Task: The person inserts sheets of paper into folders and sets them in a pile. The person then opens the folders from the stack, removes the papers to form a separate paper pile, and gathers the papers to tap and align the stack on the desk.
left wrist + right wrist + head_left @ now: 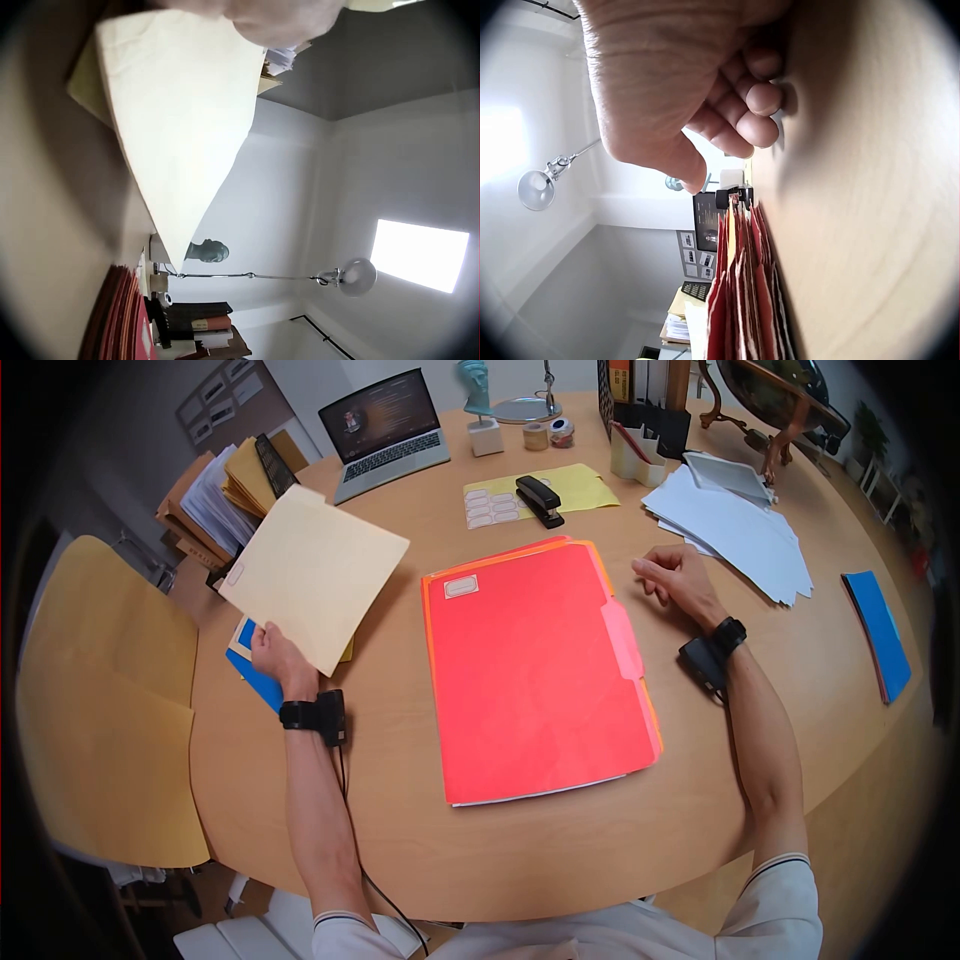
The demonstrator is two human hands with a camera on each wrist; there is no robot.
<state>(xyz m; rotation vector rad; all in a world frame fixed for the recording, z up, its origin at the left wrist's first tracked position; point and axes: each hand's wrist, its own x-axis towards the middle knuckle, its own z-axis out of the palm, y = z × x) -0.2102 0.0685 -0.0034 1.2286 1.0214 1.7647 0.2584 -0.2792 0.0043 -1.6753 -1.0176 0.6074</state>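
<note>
My left hand grips a cream manila folder by its near corner, holding it tilted over the left of the table. In the left wrist view the folder hangs down from the fingers. Partly hidden beneath it lie a blue folder and a yellow edge. In front of me lies a stack of red and orange folders, with a small label at its top left corner. To the right of the stack my right hand rests on the table, fingers loosely curled with nothing in them.
Behind the stack, a black stapler lies on a yellow folder beside a label sheet. White papers spread at the back right; a blue folder lies far right. A laptop and a file holder stand back left.
</note>
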